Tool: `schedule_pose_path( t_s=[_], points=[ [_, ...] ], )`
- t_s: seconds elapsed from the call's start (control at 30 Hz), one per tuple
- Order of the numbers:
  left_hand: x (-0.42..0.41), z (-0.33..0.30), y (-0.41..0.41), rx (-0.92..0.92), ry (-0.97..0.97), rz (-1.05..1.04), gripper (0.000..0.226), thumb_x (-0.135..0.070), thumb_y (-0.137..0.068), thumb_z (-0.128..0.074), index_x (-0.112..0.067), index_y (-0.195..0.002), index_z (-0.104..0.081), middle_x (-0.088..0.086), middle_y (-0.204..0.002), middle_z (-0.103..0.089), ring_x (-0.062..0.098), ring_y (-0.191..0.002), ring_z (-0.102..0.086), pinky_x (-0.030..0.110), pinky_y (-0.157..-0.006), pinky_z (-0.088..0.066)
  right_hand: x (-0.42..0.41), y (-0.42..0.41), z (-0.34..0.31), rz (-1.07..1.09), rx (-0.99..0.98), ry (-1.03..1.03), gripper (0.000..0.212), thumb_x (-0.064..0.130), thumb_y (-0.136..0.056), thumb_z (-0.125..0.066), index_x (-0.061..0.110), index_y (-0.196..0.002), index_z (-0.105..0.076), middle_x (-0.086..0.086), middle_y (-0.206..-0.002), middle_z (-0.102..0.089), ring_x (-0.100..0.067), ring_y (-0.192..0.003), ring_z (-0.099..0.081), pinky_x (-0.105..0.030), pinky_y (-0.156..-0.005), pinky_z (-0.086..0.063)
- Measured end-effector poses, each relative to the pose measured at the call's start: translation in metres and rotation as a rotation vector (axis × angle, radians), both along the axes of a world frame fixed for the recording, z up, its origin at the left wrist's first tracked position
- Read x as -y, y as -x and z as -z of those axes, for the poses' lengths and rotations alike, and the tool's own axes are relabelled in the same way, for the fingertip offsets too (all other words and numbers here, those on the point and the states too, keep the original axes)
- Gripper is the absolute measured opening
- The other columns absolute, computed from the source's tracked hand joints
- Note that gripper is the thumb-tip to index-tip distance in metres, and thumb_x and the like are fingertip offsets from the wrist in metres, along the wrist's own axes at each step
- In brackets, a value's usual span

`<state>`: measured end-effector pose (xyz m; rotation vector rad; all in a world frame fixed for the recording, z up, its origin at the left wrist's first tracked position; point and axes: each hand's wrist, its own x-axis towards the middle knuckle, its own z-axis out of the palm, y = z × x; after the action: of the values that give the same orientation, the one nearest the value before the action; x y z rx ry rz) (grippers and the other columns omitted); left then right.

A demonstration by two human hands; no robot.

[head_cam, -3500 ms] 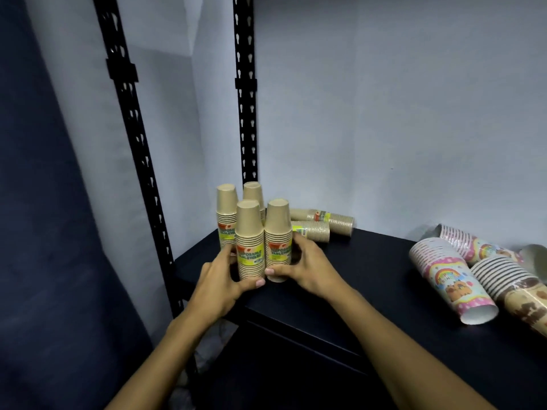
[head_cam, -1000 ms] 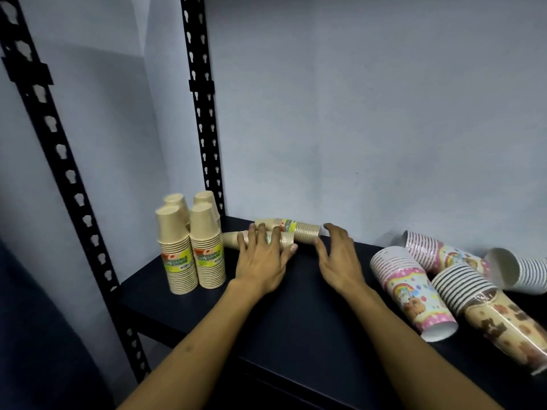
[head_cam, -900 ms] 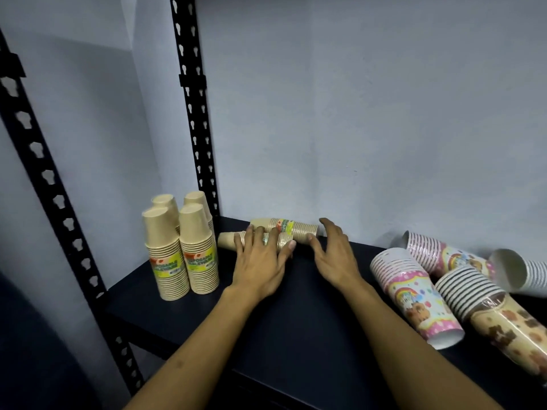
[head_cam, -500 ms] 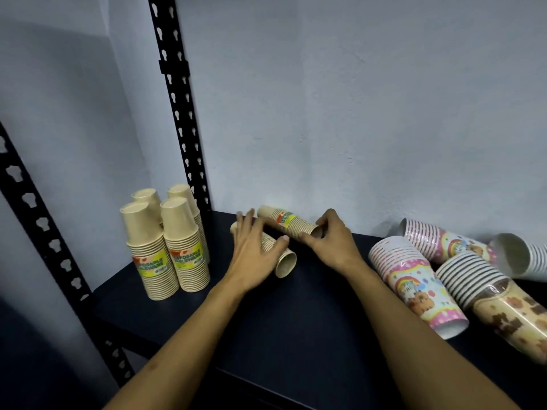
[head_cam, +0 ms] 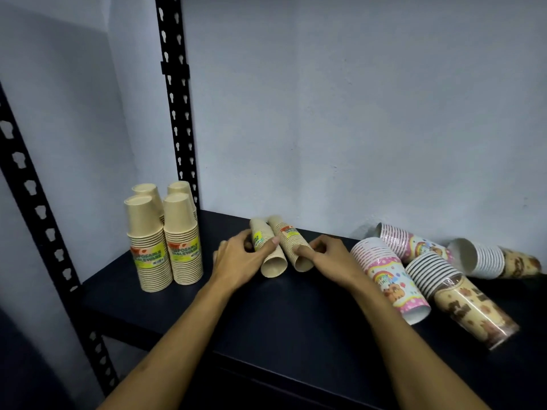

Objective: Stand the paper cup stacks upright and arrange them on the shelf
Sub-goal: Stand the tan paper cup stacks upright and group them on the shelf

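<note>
Two tan cup stacks lie side by side on the dark shelf (head_cam: 266, 318), open ends toward me. My left hand (head_cam: 236, 261) grips the left lying stack (head_cam: 268, 253), thumb across its top. My right hand (head_cam: 331, 258) holds the right lying stack (head_cam: 293, 247), thumb near its open end. Several tan stacks (head_cam: 165, 241) stand upright, rims down, in the shelf's left corner.
At the right lie several patterned stacks: a pink rainbow one (head_cam: 390, 279), a second pink one (head_cam: 411, 244), a brown bear one (head_cam: 461, 300) and a white-rimmed one (head_cam: 497, 261). Black slotted uprights (head_cam: 177, 113) flank the left corner. A pale wall stands behind.
Both lying tan stacks have swung round from crosswise along the wall to pointing their open ends at me. My hands now hold one each. The view shifted right.
</note>
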<state>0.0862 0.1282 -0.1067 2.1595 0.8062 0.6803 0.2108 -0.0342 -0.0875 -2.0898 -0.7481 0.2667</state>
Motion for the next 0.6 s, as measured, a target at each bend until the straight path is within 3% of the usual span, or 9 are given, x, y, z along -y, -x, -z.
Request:
schedule_pose_path(
  t_s=[0.1,0.17,0.23,0.3,0.37,0.43,0.5,0.6],
  points=[
    [0.002,-0.002,0.001,0.012,-0.006,0.065,0.08,-0.084,-0.071,-0.055,-0.034,-0.132,-0.062,-0.014,-0.101,-0.07,0.013,-0.104,-0.065,0.039,-0.1,-0.05,-0.001,0.002,0.0,-0.014,-0.018,-0.024,0.046,0.053,-0.082,-0.074,0.01,-0.093,-0.065,0.003,-0.085,-0.068,-0.008,-0.07,-0.058,-0.024,-0.063,-0.041],
    [0.002,-0.003,0.003,0.081,0.017,0.09,0.065,-0.07,-0.08,-0.067,-0.032,-0.133,-0.062,-0.016,-0.099,-0.071,0.0,-0.092,-0.066,0.02,-0.084,-0.053,-0.002,0.001,-0.001,-0.01,-0.027,-0.02,0.046,0.049,-0.08,-0.077,0.009,-0.097,-0.064,0.001,-0.088,-0.068,-0.008,-0.072,-0.059,-0.024,-0.064,-0.043],
    [0.005,-0.004,0.003,0.146,0.007,0.134,0.061,-0.059,-0.082,-0.072,-0.033,-0.136,-0.059,-0.018,-0.106,-0.07,-0.005,-0.084,-0.067,0.006,-0.07,-0.048,-0.003,-0.001,-0.002,-0.03,-0.09,-0.069,0.054,0.042,-0.079,-0.082,0.01,-0.116,-0.06,-0.002,-0.1,-0.069,-0.009,-0.083,-0.064,-0.025,-0.073,-0.05],
    [0.007,-0.004,0.002,0.205,-0.005,0.195,0.065,-0.055,-0.084,-0.073,-0.032,-0.142,-0.053,-0.02,-0.121,-0.066,-0.002,-0.083,-0.07,0.008,-0.069,-0.052,-0.003,-0.002,-0.002,-0.076,-0.167,-0.115,0.082,0.035,-0.078,-0.084,0.011,-0.144,-0.041,-0.004,-0.11,-0.068,-0.013,-0.096,-0.068,-0.028,-0.085,-0.054],
    [0.008,-0.004,0.002,0.242,0.003,0.232,0.069,-0.051,-0.085,-0.074,-0.03,-0.146,-0.047,-0.022,-0.127,-0.06,0.001,-0.089,-0.072,0.012,-0.073,-0.055,-0.004,-0.005,-0.001,-0.098,-0.206,-0.147,0.102,0.03,-0.076,-0.086,0.013,-0.156,-0.025,-0.004,-0.116,-0.068,-0.017,-0.102,-0.069,-0.034,-0.095,-0.055],
    [0.007,-0.003,0.001,0.272,0.041,0.261,0.07,-0.043,-0.085,-0.077,-0.031,-0.147,-0.046,-0.023,-0.126,-0.059,0.001,-0.096,-0.071,0.015,-0.079,-0.056,-0.003,-0.008,0.002,-0.13,-0.214,-0.198,0.094,0.021,-0.077,-0.086,0.013,-0.153,-0.032,-0.004,-0.12,-0.068,-0.016,-0.104,-0.069,-0.034,-0.096,-0.055],
    [0.007,-0.001,0.0,0.271,0.074,0.295,0.068,-0.033,-0.085,-0.08,-0.035,-0.144,-0.046,-0.023,-0.12,-0.063,-0.005,-0.104,-0.067,0.016,-0.086,-0.055,-0.002,-0.009,0.004,-0.181,-0.162,-0.208,0.076,0.008,-0.079,-0.083,0.012,-0.144,-0.044,-0.002,-0.122,-0.066,-0.009,-0.102,-0.067,-0.023,-0.09,-0.055],
    [0.004,0.006,-0.003,0.248,0.083,0.336,0.066,-0.014,-0.086,-0.079,-0.028,-0.141,-0.047,-0.024,-0.119,-0.062,-0.018,-0.109,-0.059,0.01,-0.094,-0.048,-0.002,-0.007,0.006,-0.241,-0.084,-0.187,0.07,0.001,-0.08,-0.08,0.014,-0.138,-0.044,0.005,-0.121,-0.062,-0.001,-0.103,-0.062,-0.019,-0.093,-0.054]
  ],
)
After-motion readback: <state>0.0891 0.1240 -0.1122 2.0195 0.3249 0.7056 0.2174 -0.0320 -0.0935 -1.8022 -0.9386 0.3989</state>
